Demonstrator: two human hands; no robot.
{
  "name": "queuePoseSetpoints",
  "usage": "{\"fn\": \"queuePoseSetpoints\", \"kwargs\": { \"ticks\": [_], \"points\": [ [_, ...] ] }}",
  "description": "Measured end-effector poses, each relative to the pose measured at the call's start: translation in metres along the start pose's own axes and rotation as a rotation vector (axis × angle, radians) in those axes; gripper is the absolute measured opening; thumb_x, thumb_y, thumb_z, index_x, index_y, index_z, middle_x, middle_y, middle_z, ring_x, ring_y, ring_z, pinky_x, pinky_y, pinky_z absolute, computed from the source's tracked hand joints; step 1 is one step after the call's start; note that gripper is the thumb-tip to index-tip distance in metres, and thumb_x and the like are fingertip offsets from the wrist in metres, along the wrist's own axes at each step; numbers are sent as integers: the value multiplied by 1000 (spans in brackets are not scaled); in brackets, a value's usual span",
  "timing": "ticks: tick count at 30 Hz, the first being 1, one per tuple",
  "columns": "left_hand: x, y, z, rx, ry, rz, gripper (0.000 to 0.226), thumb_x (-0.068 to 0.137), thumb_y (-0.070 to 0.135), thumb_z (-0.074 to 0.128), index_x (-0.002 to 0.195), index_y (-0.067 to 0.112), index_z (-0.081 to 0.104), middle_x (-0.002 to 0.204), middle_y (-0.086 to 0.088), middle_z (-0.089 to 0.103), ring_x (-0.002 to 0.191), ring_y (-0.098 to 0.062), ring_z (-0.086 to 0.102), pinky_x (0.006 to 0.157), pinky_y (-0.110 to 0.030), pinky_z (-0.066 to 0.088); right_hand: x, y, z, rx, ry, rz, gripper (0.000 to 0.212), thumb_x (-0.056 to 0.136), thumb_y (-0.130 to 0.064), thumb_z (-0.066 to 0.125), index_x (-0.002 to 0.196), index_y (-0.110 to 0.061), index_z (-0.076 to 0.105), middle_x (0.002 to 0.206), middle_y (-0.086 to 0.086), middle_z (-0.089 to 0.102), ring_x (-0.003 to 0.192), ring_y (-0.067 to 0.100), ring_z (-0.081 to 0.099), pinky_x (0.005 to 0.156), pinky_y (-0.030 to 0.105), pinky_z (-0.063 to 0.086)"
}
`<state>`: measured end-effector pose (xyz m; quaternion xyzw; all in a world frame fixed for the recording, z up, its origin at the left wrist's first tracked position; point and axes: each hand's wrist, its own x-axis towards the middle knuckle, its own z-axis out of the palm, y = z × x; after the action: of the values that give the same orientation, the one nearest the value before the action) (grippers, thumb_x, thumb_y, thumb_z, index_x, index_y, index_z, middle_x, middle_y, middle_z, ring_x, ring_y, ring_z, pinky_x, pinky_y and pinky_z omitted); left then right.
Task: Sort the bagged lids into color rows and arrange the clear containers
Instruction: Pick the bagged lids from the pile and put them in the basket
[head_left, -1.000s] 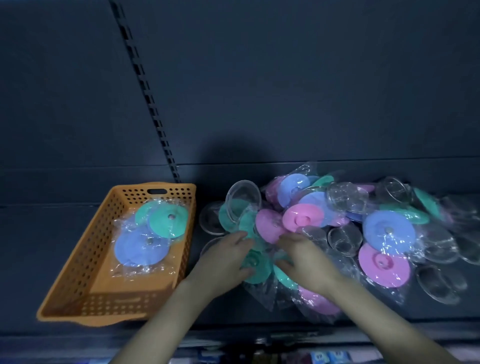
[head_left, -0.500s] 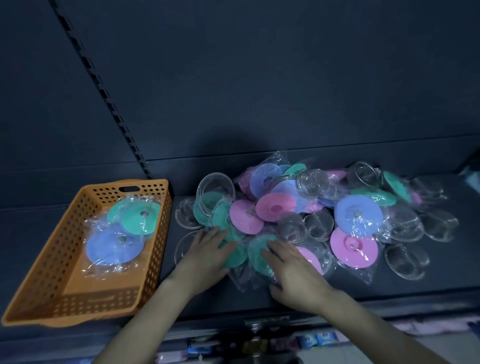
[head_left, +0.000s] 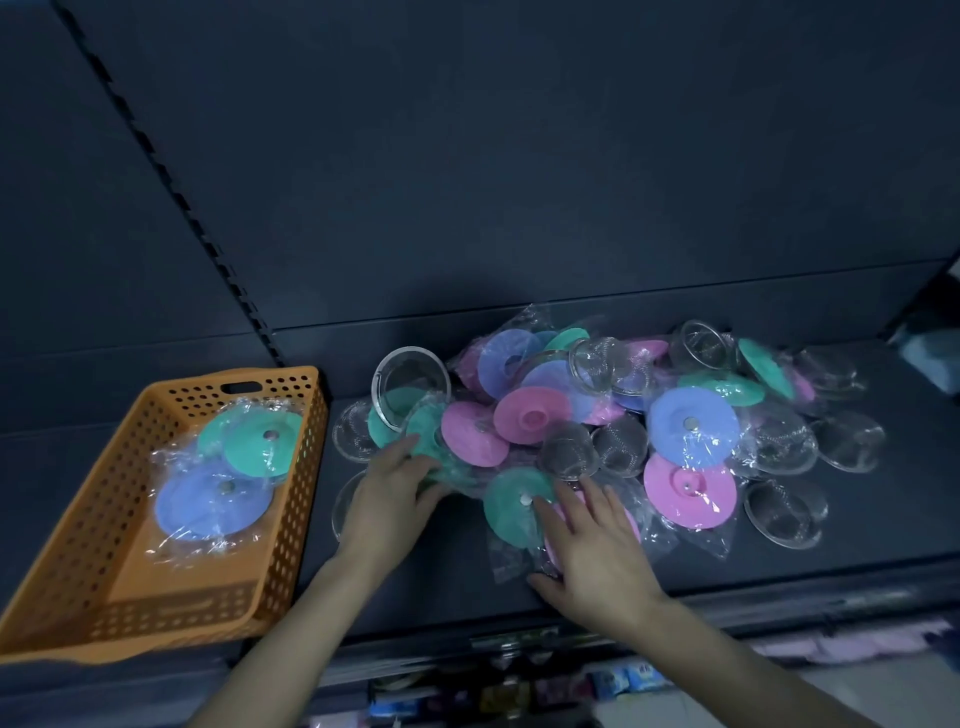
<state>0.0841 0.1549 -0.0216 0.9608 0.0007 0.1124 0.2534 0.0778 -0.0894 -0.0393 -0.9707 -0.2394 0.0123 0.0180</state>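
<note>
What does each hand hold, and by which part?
Right hand: nothing, straight fingers rest on a bagged round green plastic lid. Left hand touches another bagged green lid; grip unclear.
</note>
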Motion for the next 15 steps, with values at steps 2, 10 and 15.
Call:
{"fn": "queuePoseSetpoints", "kwargs": {
  "ticks": [2, 10, 15],
  "points": [
    [3, 6, -2, -45, 34, -111, 44, 74, 30, 79, 112, 11, 66, 150, -14, 31, 137, -26, 33, 109, -30, 30, 4, -3, -2, -16, -2, 7, 70, 50, -37, 72, 115, -13, 65, 115, 14, 63, 102, 44, 61, 86, 56, 51],
    [13, 17, -15, -192, -65, -347, 85, 65, 35, 84, 137, 13, 44, 135, -7, 50, 124, -22, 45, 100, -32, 37, 12, 10, -14, 76, 276, 38, 43, 43, 2, 72, 85, -7, 66, 85, 12, 66, 72, 33, 63, 60, 32, 53],
    [15, 21, -20, -198, -126, -364, 76, 66, 36, 84, 132, 15, 50, 130, -5, 55, 118, -19, 51, 89, -23, 36, 13, 20, -30, -45, 82, 125, 45, 30, -8, 84, 69, -16, 62, 60, 2, 60, 50, 26, 59, 38, 23, 37]
  ]
}}
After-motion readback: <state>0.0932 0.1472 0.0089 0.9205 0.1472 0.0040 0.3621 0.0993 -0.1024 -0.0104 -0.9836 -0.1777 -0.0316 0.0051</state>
